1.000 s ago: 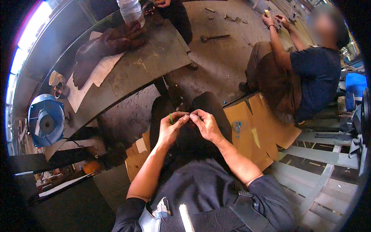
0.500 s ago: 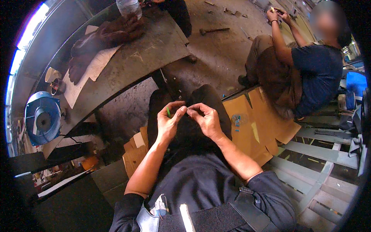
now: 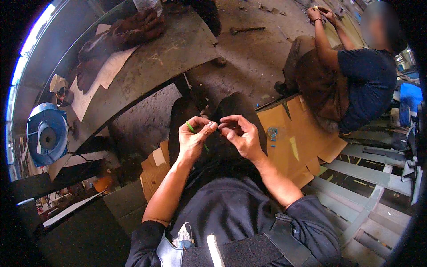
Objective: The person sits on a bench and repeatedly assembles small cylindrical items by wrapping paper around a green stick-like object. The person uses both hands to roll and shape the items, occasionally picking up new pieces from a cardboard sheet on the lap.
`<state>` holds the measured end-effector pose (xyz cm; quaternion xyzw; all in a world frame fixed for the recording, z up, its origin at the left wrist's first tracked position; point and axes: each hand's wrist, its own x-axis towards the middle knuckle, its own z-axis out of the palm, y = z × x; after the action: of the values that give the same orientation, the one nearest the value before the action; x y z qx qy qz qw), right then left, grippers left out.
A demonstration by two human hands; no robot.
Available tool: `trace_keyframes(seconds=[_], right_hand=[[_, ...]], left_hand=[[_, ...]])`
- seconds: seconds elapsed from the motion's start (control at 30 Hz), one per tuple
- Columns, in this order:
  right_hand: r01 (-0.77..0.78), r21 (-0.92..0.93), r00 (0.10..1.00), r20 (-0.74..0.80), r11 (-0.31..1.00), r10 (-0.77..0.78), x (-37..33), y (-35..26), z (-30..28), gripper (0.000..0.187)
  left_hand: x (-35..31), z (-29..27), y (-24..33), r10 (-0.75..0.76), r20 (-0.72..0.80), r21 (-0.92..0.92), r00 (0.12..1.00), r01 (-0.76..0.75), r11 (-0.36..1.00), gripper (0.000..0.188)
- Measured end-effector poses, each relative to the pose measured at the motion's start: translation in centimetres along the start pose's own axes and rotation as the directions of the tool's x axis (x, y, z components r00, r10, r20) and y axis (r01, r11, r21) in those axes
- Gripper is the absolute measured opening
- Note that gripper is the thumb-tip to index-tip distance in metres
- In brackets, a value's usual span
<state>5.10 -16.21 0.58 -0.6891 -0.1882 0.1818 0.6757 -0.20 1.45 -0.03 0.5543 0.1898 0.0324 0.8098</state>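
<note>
My left hand (image 3: 194, 139) is closed in a pinch above my lap, thumb against the fingertips. A thin bright green strip (image 3: 190, 127) shows at its fingers, and another bit of green hangs below the palm. What the fingertips themselves pinch is too small to make out. Just to the right, my right hand (image 3: 242, 137) is half curled, its thumb and fingers apart, with nothing visible between them. The fingertips of the two hands are close together, with a small gap between them.
At left, a metal table (image 3: 147, 71) bears brown work gloves (image 3: 129, 33), a cup (image 3: 58, 83) and a blue round machine part (image 3: 46, 135). Flattened cardboard (image 3: 289, 138) with small blue pieces (image 3: 272, 135) lies at right. A co-worker (image 3: 364, 84) sits beyond. A hammer (image 3: 247, 30) is on the floor.
My right hand has come slightly away from the left fingertips, and its fingers have spread. The green strip at my left hand sits a little higher, with more of it showing.
</note>
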Motion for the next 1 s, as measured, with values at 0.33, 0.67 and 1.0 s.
trace_keyframes(seconds=[0.33,0.67,1.0], right_hand=[[0.268,-0.366,0.950,-0.053,0.891,-0.308,-0.1,-0.2,1.1,0.036],[-0.086,0.428,0.982,-0.117,0.900,0.149,0.2,-2.7,-1.1,0.011],[-0.106,0.345,0.987,-0.081,0.933,0.142,-0.1,-2.1,-0.8,0.016]], left_hand=[[0.1,1.3,-0.6,0.003,0.077,0.108,0.997,-0.011,0.994,0.019],[-2.7,0.8,1.8,0.156,0.178,0.583,0.972,-0.232,0.779,0.017],[-3.0,1.6,2.2,0.221,0.186,0.537,0.957,-0.287,0.793,0.014]])
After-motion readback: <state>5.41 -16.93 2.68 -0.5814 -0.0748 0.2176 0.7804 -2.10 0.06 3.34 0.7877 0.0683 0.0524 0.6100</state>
